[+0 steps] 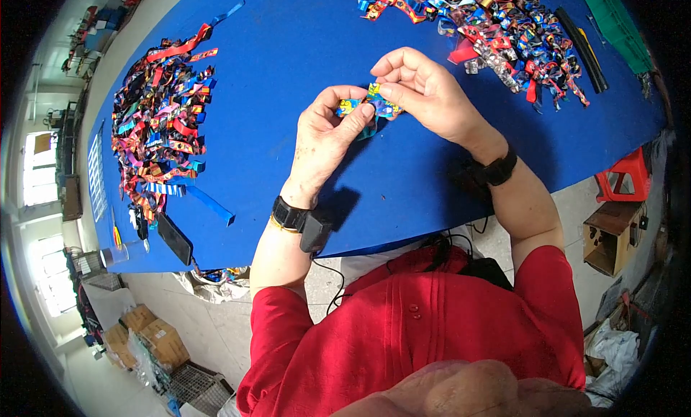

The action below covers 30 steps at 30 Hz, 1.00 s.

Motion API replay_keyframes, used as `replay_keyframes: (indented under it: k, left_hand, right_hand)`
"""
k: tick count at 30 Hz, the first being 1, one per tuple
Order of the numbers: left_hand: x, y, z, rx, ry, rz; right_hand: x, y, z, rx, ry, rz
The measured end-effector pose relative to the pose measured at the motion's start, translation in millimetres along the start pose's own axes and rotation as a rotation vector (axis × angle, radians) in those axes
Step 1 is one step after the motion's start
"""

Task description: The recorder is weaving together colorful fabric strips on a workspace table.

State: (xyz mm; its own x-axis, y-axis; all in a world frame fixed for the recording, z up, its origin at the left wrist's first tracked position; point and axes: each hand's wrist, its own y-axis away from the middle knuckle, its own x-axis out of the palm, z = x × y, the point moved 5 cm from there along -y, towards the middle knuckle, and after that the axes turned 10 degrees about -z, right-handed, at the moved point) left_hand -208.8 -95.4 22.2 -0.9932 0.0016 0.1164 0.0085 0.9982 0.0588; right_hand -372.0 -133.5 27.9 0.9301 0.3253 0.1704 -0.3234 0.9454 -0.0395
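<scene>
Worker in red short-sleeved button-front shirt (pixel 432 345), sleeves ending above elbows, small red buttons down centre placket. Forearms bare. Left wrist: black strap (pixel 289 215) with thin gold-toned band alongside, small black boxy device (pixel 314 231) clipped at strap's 4 o'clock. Thin black cable (pixel 332 276) trails from device toward chest. Right wrist: matching black strap (pixel 498 171). Dark cable bundle (pixel 450 248) gathered at collar, 12 o'clock of shirt.
</scene>
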Motion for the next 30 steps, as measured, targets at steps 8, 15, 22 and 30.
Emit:
replay_keyframes:
  k: [8, 15, 22, 30]
  left_hand:
    - [-4.0, -0.2, -1.0, -0.038, 0.010, -0.024]
    - [-3.9, -0.6, -2.5, -0.068, 0.004, 0.023]
    - [-2.3, -0.7, 0.0, -0.107, -0.028, 0.069]
    - [0.7, 1.8, -0.3, -0.149, -0.056, 0.096]
  right_hand:
    - [1.5, 1.2, 6.7, -0.075, 0.069, 0.074]
    - [3.0, 1.9, 6.6, -0.067, 0.073, 0.068]
    - [1.6, 2.0, 8.1, -0.158, 0.127, 0.048]
    - [-0.5, 2.6, 14.5, -0.299, 0.302, -0.097]
